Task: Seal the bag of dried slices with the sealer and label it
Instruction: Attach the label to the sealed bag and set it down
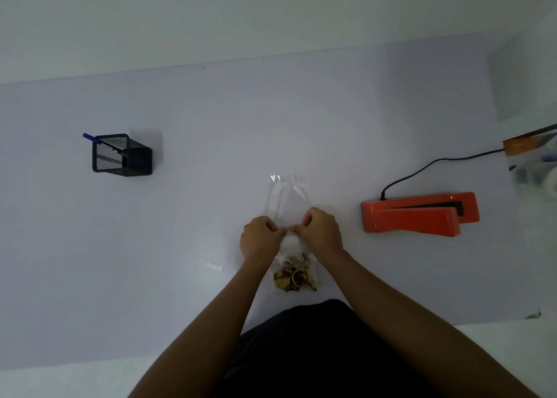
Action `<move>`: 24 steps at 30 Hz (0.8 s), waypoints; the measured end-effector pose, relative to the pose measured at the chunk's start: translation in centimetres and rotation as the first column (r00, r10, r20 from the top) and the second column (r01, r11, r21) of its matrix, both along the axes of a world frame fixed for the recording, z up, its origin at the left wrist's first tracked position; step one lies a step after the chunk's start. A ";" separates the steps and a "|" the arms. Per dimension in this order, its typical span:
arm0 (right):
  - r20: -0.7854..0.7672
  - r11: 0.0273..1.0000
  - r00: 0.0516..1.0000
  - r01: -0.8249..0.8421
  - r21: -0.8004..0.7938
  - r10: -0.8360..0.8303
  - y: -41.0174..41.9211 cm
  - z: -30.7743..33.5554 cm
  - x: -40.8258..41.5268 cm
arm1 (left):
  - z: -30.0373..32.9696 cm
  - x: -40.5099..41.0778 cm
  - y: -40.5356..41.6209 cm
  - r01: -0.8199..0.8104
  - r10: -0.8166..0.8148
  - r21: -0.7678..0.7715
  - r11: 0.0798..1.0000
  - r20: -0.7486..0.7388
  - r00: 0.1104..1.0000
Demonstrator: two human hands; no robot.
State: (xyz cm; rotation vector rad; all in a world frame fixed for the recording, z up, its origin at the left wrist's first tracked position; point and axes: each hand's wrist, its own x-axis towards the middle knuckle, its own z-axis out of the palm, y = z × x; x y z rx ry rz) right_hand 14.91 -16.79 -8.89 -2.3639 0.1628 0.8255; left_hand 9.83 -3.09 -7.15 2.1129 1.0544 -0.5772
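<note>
A clear plastic bag [287, 197] lies on the pale table, its open end pointing away from me. Dried slices [294, 277] sit bunched in its near end. My left hand [260, 239] and my right hand [321, 233] meet over the bag's middle, fingers curled, and both pinch something small and white [290, 242] there; whether it is a label or the bag's film I cannot tell. The orange sealer [419, 213] rests to the right of the bag, its lid partly raised, with a black cable [422, 168] running off to the right.
A black mesh pen holder [120, 154] with a blue pen [92, 138] stands at the far left. A small white strip [214, 267] lies left of the bag. Clutter sits at the table's right edge [530, 156]. The table's near edge is by my body.
</note>
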 end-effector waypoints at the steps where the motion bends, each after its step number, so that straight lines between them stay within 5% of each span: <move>1: -0.002 1.000 1.000 -0.001 -0.010 0.001 -0.1 0.0 0.1 | -0.1 -0.1 0.3 -0.002 0.002 0.004 1.000 0.003 1.000; 15: 0.016 0.993 0.995 0.093 0.074 -0.094 -1.4 -0.3 0.1 | -0.9 0.3 1.7 0.099 -0.101 -0.044 0.994 -0.033 0.994; 24: -0.006 0.989 0.993 0.118 0.084 -0.118 -1.1 -0.2 0.0 | -0.8 -0.1 0.1 0.122 -0.125 0.120 0.985 0.016 0.992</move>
